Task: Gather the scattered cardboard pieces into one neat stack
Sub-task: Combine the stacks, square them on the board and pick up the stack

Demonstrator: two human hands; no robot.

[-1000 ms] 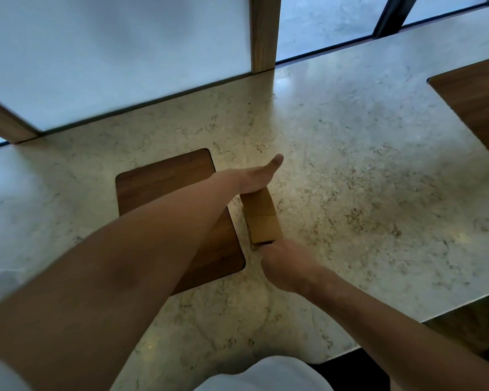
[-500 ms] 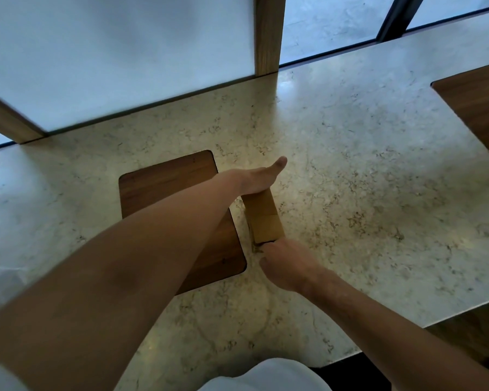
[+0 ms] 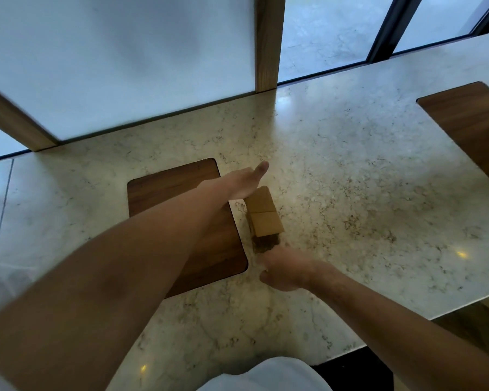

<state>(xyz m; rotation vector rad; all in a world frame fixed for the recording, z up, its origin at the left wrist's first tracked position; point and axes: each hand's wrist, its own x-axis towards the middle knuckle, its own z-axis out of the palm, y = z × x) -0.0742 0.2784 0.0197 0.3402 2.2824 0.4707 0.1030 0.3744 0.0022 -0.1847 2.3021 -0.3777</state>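
A small stack of brown cardboard pieces (image 3: 263,215) stands on the marble counter (image 3: 350,193), just right of a wooden inlay. My left hand (image 3: 244,182) reaches over it with straight fingers, its edge touching the stack's far left side. My right hand (image 3: 284,268) sits at the stack's near end with its back toward me; its fingers point down and are mostly hidden. The dark near face of the stack shows just above it. The top layer shows two pieces laid end to end.
A dark wooden inlay (image 3: 181,193) lies left of the stack, partly under my left forearm. A second wooden inlay (image 3: 474,122) is at the far right. Window glass and wooden posts (image 3: 267,43) line the back edge.
My right hand has drawn back a little from the stack's near end, so that face now shows. My left hand stays against the far side.
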